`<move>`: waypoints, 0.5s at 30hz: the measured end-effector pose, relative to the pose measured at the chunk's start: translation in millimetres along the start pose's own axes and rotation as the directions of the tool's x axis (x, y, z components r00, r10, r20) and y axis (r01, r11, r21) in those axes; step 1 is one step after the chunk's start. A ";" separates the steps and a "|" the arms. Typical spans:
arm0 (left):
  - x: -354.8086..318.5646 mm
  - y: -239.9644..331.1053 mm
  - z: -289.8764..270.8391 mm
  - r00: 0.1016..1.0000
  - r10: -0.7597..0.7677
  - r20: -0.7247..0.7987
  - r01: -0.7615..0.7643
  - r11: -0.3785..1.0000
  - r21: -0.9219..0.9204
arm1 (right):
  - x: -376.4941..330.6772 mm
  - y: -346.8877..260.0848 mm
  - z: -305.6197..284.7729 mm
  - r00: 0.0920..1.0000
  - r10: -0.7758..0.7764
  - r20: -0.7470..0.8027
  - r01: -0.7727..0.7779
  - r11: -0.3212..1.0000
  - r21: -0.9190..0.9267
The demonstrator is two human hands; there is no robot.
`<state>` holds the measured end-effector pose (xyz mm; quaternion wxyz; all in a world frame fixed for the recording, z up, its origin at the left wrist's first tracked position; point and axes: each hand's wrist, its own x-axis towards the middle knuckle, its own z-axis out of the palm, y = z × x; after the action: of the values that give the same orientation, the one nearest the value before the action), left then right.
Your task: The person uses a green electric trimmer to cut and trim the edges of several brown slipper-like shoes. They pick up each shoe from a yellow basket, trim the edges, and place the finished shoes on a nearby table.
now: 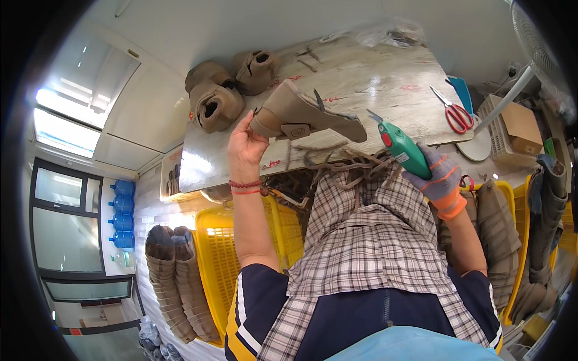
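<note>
My bare left hand grips a tan shoe upper by its end and holds it up over the table. The upper has a strap with a round stamped mark, and a dark piece sticks up from its edge. In my right hand, in a grey and orange work glove, is a green handheld power cutter with a red button. Its blade tip points toward the upper, a short gap away. Trimmed tan strips lie tangled along the table's near edge and over my plaid apron.
More tan uppers sit at the table's left. Red-handled scissors lie at its right edge, near a fan and a cardboard box. Yellow baskets and stacked uppers flank me.
</note>
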<state>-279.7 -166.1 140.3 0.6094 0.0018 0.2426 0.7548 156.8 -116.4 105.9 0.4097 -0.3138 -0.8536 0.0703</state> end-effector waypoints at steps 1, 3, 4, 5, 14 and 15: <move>-0.3 -3.6 0.6 1.000 -0.010 0.001 0.010 1.000 0.001 | -1.9 1.8 0.1 0.999 -0.033 -0.015 0.033 0.999 -0.029; -1.5 -11.7 2.2 1.000 -0.030 0.002 0.030 1.000 0.003 | -3.1 6.6 1.0 0.994 -0.103 -0.042 0.099 0.991 -0.086; -1.2 -14.0 0.9 0.999 -0.045 0.026 0.045 0.999 -0.005 | -4.0 9.0 1.3 0.992 -0.123 -0.042 0.118 0.988 -0.101; -0.1 -16.0 -1.6 0.997 -0.060 0.049 0.060 0.998 -0.013 | -5.5 10.1 2.1 0.991 -0.124 -0.041 0.120 0.988 -0.098; -1.8 -33.7 -0.4 0.981 -0.147 0.129 0.153 0.987 -0.042 | -5.0 7.8 2.8 0.990 -0.143 0.002 0.143 0.988 -0.049; -1.3 -34.9 -0.3 0.979 -0.153 0.133 0.160 0.986 -0.044 | -4.4 6.6 3.1 0.991 -0.135 0.002 0.135 0.991 -0.024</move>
<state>-247.4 -162.6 127.5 0.6811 0.0149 0.1816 0.7092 159.8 -113.3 98.6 0.4094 -0.2600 -0.8739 0.0322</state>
